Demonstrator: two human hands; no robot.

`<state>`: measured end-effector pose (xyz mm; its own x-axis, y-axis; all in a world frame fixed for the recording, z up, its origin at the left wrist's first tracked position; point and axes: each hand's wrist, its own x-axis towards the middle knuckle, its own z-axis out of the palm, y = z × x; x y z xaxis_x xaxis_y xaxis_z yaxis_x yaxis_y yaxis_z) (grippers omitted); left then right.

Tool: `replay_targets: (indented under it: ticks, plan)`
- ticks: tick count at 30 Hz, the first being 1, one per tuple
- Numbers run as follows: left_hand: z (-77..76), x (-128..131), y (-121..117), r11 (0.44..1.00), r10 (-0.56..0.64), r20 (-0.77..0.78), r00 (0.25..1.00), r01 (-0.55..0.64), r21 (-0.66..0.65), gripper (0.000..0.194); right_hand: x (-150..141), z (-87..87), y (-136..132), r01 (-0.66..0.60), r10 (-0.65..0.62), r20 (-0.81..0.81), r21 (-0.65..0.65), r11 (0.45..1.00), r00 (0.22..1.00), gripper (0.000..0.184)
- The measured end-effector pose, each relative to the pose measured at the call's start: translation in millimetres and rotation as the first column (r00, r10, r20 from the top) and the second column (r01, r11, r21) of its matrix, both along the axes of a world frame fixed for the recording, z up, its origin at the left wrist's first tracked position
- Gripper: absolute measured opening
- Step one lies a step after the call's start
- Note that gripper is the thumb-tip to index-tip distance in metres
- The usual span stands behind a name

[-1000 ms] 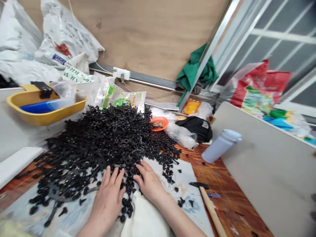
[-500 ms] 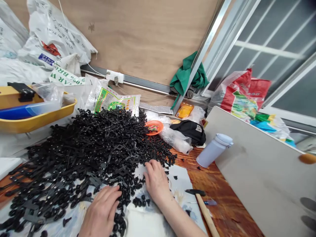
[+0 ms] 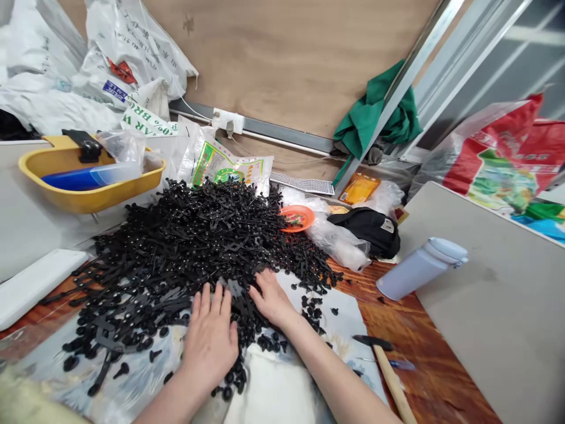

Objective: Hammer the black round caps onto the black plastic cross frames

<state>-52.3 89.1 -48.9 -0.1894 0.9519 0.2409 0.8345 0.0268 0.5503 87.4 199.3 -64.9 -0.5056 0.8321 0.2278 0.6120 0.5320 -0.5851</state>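
A broad heap of small black plastic parts [image 3: 198, 229], some like pegs with round heads and others like flat strips, covers the table's middle. My left hand [image 3: 210, 333] lies palm down at the heap's near edge, its fingers stretched out and apart. Just to its right, my right hand [image 3: 272, 299] reaches into the heap with thumb and fingers apart, its fingertips touching the parts. Nothing gripped shows in either hand. Under the loose pieces is a pale stained sheet [image 3: 145, 377], and a white folded cloth or pad [image 3: 278, 388] lies between my forearms.
On the right lie a wooden-handled hammer [image 3: 392, 383] and a blue-handled screwdriver [image 3: 401, 365]. A light blue bottle [image 3: 415, 271] leans near the grey partition [image 3: 481, 312]. An orange dish [image 3: 304, 217] borders the heap; a yellow tray [image 3: 88, 201] hangs at left above a white box [image 3: 39, 285].
My left hand has moved forward onto the heap's edge, its fingers spreading. The right hand has shifted forward slightly, pushing among the parts. The camera view has swung left.
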Motion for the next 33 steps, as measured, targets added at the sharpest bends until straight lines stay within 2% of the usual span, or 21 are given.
replay_targets:
  ticks: [2,4,7,10,13,15,17,20,24,28,33]
  plan:
    - [3.4,8,11,1.000,-0.007,0.077,0.997,0.007,-0.002,0.059,1,-0.4,-10,-0.091,0.086,-0.116,-0.046,0.995,0.990,0.027]
    - [5.6,18,26,1.000,-0.023,0.168,0.985,0.025,-0.008,0.059,1,-1.6,-15,-0.119,0.091,-0.252,-0.099,0.988,0.964,0.026]
    - [9.1,34,51,1.000,-0.012,0.347,0.938,0.014,-0.002,0.046,2,-4.1,-16,-0.055,-0.046,-0.459,-0.203,0.978,0.887,0.028]
    - [15.3,51,68,1.000,-0.008,0.534,0.845,0.009,0.000,0.030,2,-5.1,-13,0.015,-0.229,-0.601,-0.340,0.940,0.766,0.031]
    - [22.5,62,71,0.999,-0.033,0.676,0.736,0.051,-0.007,0.027,7,-2.2,-9,0.020,-0.366,-0.637,-0.482,0.876,0.679,0.032]
    - [25.4,62,69,0.997,-0.036,0.727,0.686,0.070,-0.017,0.024,15,2.7,-7,0.000,-0.426,-0.616,-0.568,0.823,0.663,0.030]
    - [25.9,54,65,0.998,-0.021,0.745,0.666,0.061,-0.027,0.021,25,9.4,-9,-0.026,-0.461,-0.583,-0.638,0.769,0.669,0.029]
    - [23.0,32,58,1.000,0.021,0.716,0.698,-0.003,-0.025,0.018,39,20.5,-22,-0.078,-0.460,-0.541,-0.703,0.707,0.704,0.025]
    - [18.9,4,44,0.996,0.041,0.548,0.835,-0.076,0.042,0.015,44,34.0,-58,-0.165,-0.382,-0.524,-0.726,0.668,0.761,0.019]
    - [17.6,-10,27,0.991,-0.001,0.328,0.945,-0.044,0.128,0.021,45,49.9,-90,-0.217,-0.295,-0.554,-0.679,0.701,0.778,0.031]
    - [15.3,-9,-1,0.992,-0.066,0.175,0.982,0.045,0.121,0.026,67,71.6,-101,-0.196,-0.230,-0.555,-0.603,0.773,0.799,0.036]
